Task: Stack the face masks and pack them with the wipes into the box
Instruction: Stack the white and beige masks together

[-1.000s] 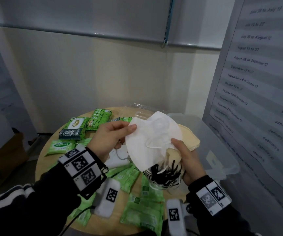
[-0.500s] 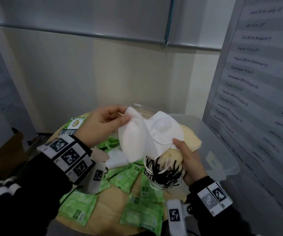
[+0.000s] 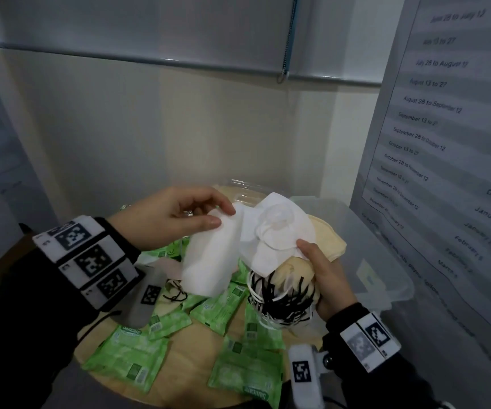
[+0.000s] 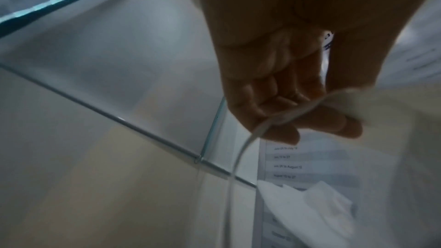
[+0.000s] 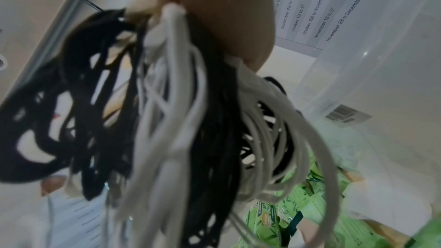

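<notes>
My left hand (image 3: pixel 208 218) pinches the top edge of a white face mask (image 3: pixel 208 261) and holds it up over the table; in the left wrist view the left hand (image 4: pixel 310 120) has that mask's edge and a white ear loop (image 4: pixel 238 157) between its fingertips. My right hand (image 3: pixel 323 270) grips a stack of face masks (image 3: pixel 279 231), white on top and cream beneath, with a tangle of black and white ear loops (image 3: pixel 279 302) hanging below it. The loops (image 5: pixel 179 120) fill the right wrist view. Green wipe packs (image 3: pixel 247 376) lie scattered on the round wooden table (image 3: pixel 191 343).
A clear plastic box (image 3: pixel 380 261) stands at the table's right, against a wall poster with date lines (image 3: pixel 444 143). A clear lid (image 3: pixel 244 187) lies at the back of the table. More masks (image 3: pixel 167 267) lie on the table under my left forearm.
My left hand has lifted the white mask up and leftward, away from the stack, and it now hangs unfolded. The right hand keeps the stack in about the same place.
</notes>
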The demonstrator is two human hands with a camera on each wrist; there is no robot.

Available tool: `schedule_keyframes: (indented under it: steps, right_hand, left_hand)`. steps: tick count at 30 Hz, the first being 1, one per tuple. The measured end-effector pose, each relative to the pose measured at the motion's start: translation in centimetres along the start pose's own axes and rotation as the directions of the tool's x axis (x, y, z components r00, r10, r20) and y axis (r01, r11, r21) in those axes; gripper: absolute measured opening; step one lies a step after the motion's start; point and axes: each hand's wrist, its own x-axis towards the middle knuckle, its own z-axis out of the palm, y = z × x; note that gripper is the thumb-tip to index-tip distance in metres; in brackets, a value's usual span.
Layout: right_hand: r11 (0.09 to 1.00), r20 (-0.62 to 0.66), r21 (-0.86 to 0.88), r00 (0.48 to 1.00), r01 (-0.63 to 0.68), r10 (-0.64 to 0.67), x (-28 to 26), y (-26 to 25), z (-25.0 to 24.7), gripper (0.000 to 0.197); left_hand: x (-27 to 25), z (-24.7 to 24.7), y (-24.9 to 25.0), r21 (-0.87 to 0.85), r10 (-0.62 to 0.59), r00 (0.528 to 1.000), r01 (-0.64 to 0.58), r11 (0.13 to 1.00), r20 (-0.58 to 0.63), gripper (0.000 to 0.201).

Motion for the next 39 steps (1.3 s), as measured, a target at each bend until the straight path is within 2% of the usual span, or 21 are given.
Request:
schedule_keyframes:
  steps: [3, 5, 8, 11, 13, 17, 19, 23, 26, 27, 28, 29, 30, 31, 32, 33, 34, 35, 37, 38, 39]
  right_hand:
    - [1.000, 0.004, -0.014, 1.000, -0.001, 0.001, -0.1, -0.1, 0.2, 0.035]
    - [1.000, 0.010, -0.011, 1.000, 0.000, 0.001, -0.3, -0.2, 0.5, 0.031]
    - [1.000, 0.027, -0.014, 1.000, 0.004, -0.004, -0.6, -0.2, 1.2, 0.032]
    - [1.000, 0.033, -0.013, 0.999, 0.013, -0.012, -0.6, -0.3, 1.3, 0.036]
    - [1.000, 0.029, -0.007, 1.000, 0.011, -0.011, -0.5, -0.4, 1.0, 0.037]
    - [1.000, 0.023, -0.007, 1.000, 0.019, -0.019, -0.4, -0.6, 0.5, 0.035]
    - [1.000, 0.022, -0.007, 1.000, 0.021, -0.021, -0.4, -0.7, 0.5, 0.035]
    - [1.000, 0.031, -0.013, 0.999, 0.025, -0.024, -0.5, -0.7, 0.6, 0.036]
    - [0.999, 0.017, -0.011, 0.999, 0.030, -0.030, -0.5, -0.8, 0.6, 0.034]
    - [0.999, 0.009, -0.009, 0.999, 0.031, -0.031, -0.4, -0.8, 0.4, 0.033]
    - [0.999, 0.001, -0.007, 0.999, 0.032, -0.032, -0.3, -0.8, 0.3, 0.034]
    - [0.999, -0.009, -0.008, 0.999, 0.033, -0.033, -0.2, -0.7, 0.1, 0.036]
    - [0.999, -0.017, -0.009, 0.999, 0.032, -0.032, -0.2, -0.7, -0.1, 0.041]
    - [1.000, -0.024, -0.009, 0.999, 0.030, -0.030, -0.1, -0.6, -0.2, 0.046]
    - [1.000, -0.023, -0.005, 0.999, 0.027, -0.027, -0.1, -0.6, -0.2, 0.049]
    - [1.000, -0.024, -0.004, 0.999, 0.029, -0.029, -0.1, -0.6, -0.2, 0.049]
    - [0.999, -0.017, -0.002, 0.999, 0.034, -0.034, 0.0, -0.6, -0.2, 0.047]
    - [0.999, -0.018, -0.003, 0.999, 0.039, -0.039, 0.0, -0.5, -0.1, 0.042]
    - [0.999, -0.016, -0.005, 0.999, 0.046, -0.046, -0.1, -0.4, 0.0, 0.030]
    - [0.999, -0.012, -0.011, 0.999, 0.045, -0.045, -0.2, -0.3, 0.1, 0.024]
    - [0.999, -0.011, -0.028, 0.999, 0.038, -0.038, -0.3, -0.3, 0.2, 0.020]
  left_hand:
    - [0.3, 1.2, 0.5, -0.302, 0.020, 1.000, -0.011, 0.953, 0.024, 0.029]
    - [1.0, 2.6, 0.8, -0.349, 0.031, 0.999, -0.013, 0.937, 0.045, 0.026]
    - [2.2, 5.2, 0.4, -0.102, -0.002, 1.000, 0.001, 0.995, -0.007, 0.020]
    - [2.8, 7.2, -0.3, 0.113, 0.004, 0.994, 0.008, 0.994, -0.106, 0.020]
    - [2.9, 8.2, -0.4, 0.157, 0.016, 0.989, 0.007, 0.988, -0.146, 0.029]
    - [3.0, 9.3, -0.6, 0.298, 0.029, 0.950, 0.068, 0.952, -0.311, 0.050]
    - [2.9, 9.9, -0.6, 0.329, 0.070, 0.922, 0.065, 0.942, -0.381, 0.047]
    - [2.7, 10.7, -0.5, 0.408, 0.262, 0.863, -0.071, 0.910, -0.433, 0.038]
    - [3.0, 10.3, 0.1, 0.355, 0.322, 0.805, -0.149, 0.923, -0.499, 0.028]
    - [2.9, 9.8, 0.5, 0.291, 0.297, 0.794, -0.159, 0.944, -0.531, 0.025]
    - [2.8, 9.1, 1.1, 0.196, 0.236, 0.816, -0.154, 0.969, -0.527, 0.020]
    - [2.6, 8.1, 1.7, 0.073, 0.155, 0.874, -0.137, 0.988, -0.461, 0.013]
    - [2.3, 7.1, 2.5, -0.049, 0.075, 0.952, -0.094, 0.994, -0.297, 0.005]
    - [1.9, 6.1, 3.3, -0.123, 0.033, 0.996, -0.043, 0.991, -0.081, 0.007]
    - [1.6, 5.4, 4.0, -0.165, 0.029, 0.994, -0.010, 0.986, 0.110, 0.010]
    - [1.3, 4.8, 4.3, -0.210, 0.037, 0.973, 0.013, 0.978, 0.230, 0.010]
    - [1.3, 4.6, 4.5, -0.264, 0.044, 0.964, 0.028, 0.964, 0.261, 0.009]
    - [1.3, 4.5, 4.4, -0.321, 0.031, 0.977, 0.039, 0.946, 0.210, 0.009]
    - [1.8, 5.1, 3.5, -0.466, -0.116, 0.993, 0.086, 0.880, -0.036, 0.006]
    - [2.1, 5.7, 2.7, -0.529, -0.233, 0.958, 0.113, 0.841, -0.166, 0.004]
    - [2.4, 6.4, 1.7, -0.563, -0.343, 0.900, 0.143, 0.814, -0.267, 0.006]
